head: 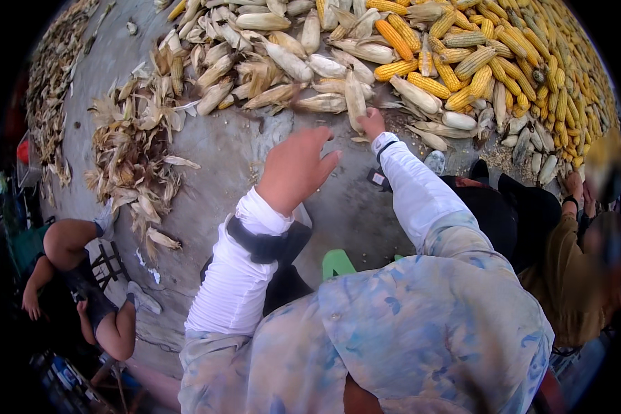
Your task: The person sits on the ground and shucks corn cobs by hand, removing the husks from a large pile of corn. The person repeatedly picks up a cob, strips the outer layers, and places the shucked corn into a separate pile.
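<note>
My right hand (373,124) grips the lower end of a corn ear in its pale dry husk (355,98), at the near edge of the heap. Over the bare concrete, my left hand (297,168) hangs slightly blurred, its thumb apart from the fingers and nothing in it. Beyond both hands lie several corn ears still in their husks (287,61). Husked yellow corn ears (428,85) are piled just past them to the right.
Loose dry husks (129,150) form a heap at left on the concrete floor (212,165). A large bank of bare corn ears (559,98) rises at right. Another person (564,279) sits close on the right; a second person's bent leg (70,240) is at left.
</note>
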`<state>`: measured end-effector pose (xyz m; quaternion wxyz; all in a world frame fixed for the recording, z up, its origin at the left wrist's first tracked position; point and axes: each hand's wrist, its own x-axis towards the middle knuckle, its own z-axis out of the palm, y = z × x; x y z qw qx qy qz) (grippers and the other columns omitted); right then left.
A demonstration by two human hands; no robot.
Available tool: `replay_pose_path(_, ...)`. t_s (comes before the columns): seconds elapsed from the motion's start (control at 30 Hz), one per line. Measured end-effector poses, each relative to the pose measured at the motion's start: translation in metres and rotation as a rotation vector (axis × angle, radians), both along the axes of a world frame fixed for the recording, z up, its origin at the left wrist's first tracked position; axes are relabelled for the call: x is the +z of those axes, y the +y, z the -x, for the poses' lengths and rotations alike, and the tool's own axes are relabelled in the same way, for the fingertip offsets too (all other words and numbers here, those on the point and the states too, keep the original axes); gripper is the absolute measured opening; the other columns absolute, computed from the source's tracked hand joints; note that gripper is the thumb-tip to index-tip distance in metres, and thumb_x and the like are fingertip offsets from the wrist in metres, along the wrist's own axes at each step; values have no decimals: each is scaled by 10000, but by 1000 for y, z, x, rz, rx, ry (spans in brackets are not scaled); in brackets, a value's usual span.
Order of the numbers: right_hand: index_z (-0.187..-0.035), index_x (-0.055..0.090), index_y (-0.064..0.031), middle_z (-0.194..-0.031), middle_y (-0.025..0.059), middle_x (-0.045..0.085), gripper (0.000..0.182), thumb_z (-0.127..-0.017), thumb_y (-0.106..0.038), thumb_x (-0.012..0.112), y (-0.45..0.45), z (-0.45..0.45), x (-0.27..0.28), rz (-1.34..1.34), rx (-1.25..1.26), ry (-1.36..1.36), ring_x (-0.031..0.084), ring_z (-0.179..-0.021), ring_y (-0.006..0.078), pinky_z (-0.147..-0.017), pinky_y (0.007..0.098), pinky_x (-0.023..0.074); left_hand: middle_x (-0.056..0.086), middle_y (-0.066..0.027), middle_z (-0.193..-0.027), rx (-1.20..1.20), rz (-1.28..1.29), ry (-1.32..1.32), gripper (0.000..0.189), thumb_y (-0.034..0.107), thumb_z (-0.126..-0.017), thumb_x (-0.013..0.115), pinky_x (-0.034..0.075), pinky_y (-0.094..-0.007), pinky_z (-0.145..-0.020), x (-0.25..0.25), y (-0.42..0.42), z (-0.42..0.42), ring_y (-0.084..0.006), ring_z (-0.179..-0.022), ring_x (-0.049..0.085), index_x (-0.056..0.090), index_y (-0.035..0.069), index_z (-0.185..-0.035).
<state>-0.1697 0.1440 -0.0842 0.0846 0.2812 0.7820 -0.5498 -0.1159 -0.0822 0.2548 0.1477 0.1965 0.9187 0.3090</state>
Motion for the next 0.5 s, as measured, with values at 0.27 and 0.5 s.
replay_pose_path(0.27, -1038, 496, 8, -998, 191, 562, 531, -595, -219, 683, -10, 7, -10, -133, 63, -20, 546, -936, 280, -809, 342, 412, 573, -143, -815, -15, -31, -127, 277, 211, -771, 559, 444, -332, -618, 1, 4, -1, -276, -723, 561, 525, 41, -987)
replay_pose_path(0.5, -1033, 491, 32, -979, 181, 572, 603, -552, -238, 735, 0, 3, -23, 171, 23, -80, 569, -880, 266, -770, 328, 439, 563, -142, -777, -12, -30, -101, 270, 206, -758, 572, 438, -336, -608, -4, 9, 3, -280, -698, 551, 529, 38, -965)
